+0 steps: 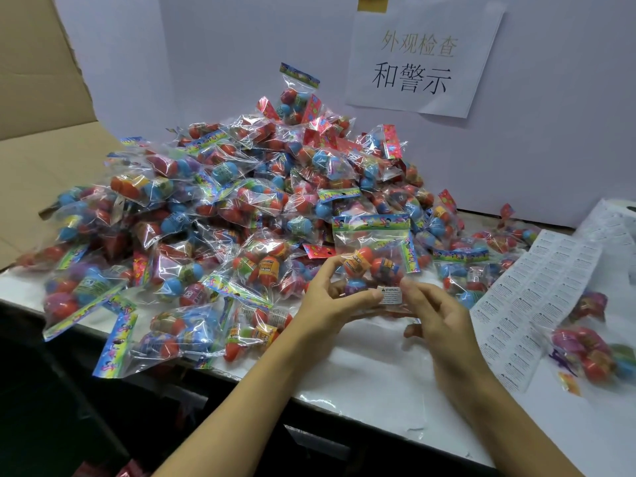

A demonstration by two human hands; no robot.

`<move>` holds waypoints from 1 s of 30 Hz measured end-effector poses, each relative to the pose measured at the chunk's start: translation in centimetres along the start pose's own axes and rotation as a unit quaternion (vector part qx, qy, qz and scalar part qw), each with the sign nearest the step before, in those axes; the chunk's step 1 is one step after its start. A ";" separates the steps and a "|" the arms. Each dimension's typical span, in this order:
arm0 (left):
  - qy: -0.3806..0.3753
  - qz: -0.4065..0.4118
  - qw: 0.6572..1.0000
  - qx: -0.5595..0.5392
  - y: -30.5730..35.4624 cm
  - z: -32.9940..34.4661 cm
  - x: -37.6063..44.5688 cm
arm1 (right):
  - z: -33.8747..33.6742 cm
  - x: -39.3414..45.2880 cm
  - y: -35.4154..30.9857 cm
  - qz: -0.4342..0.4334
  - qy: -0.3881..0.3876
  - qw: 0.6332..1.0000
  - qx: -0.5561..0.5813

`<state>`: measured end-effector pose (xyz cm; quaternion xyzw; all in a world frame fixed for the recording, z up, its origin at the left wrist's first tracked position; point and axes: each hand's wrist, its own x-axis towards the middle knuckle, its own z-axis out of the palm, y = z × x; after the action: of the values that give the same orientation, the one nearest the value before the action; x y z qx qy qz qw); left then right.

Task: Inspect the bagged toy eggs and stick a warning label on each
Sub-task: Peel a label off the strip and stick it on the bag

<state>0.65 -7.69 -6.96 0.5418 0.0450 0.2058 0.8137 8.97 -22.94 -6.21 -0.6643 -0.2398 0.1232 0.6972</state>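
Both hands grip one crinkly clear bag: left hand beneath; right hand pinching its white label.

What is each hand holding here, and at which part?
Both hands hold one bag of toy eggs by its lower end: the left hand grips the lower left, and the right hand fingers touch the warning label on it.
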 end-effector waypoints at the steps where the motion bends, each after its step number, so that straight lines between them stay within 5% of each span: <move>1: -0.006 0.001 1.000 -0.005 0.0 0.0 0.0 | 0.2 -0.1 -0.1 -0.004 -0.012 1.000 -0.006; 22: 0.037 -0.015 0.999 -0.002 -0.1 0.0 0.3 | -0.4 0.3 0.2 0.045 -0.038 0.996 0.067; 30: 0.001 0.011 1.000 0.025 0.0 -0.1 -0.3 | 0.0 0.0 -0.2 0.011 -0.054 0.998 0.044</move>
<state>0.34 -7.76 -7.03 0.5624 0.0446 0.2141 0.7974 8.99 -22.95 -6.05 -0.6283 -0.2641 0.1768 0.7101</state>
